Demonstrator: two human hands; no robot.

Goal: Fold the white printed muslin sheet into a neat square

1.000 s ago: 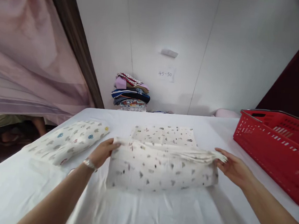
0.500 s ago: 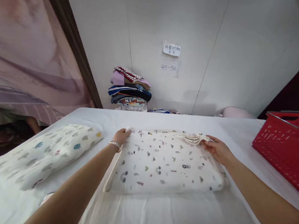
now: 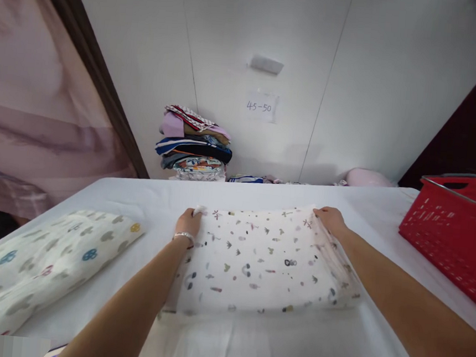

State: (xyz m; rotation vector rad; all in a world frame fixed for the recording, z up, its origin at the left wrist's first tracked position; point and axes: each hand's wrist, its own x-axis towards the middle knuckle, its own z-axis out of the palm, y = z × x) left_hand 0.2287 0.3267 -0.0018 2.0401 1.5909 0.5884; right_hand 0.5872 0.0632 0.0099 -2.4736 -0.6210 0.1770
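Observation:
A thin white cloth [image 3: 256,258] printed with small plants, rainbows and animals lies folded in layers on the white-covered table. Its far left corner is gripped by my left hand [image 3: 188,223], which wears a bracelet at the wrist. My right hand [image 3: 331,220] pinches the far right corner, and the far edge stretches between both hands, slightly raised. The near edge rests low towards me, and fabric hangs in soft folds on the right side. To the left of my left arm lies another white cloth [image 3: 64,258] with grey, blue and yellow prints.
A red plastic basket [image 3: 453,236] with a metal handle stands at the right. Behind the table's far edge rises a stack of folded fabrics [image 3: 195,144], with a pink bundle [image 3: 367,177] farther right. A pink curtain [image 3: 42,83] hangs at the left; paper labels [image 3: 261,107] are on the wall.
My right hand has drawn the gathered far right edge up and straight, so the printed layer lies over it. My left hand keeps its corner. The view has shifted slightly to the right.

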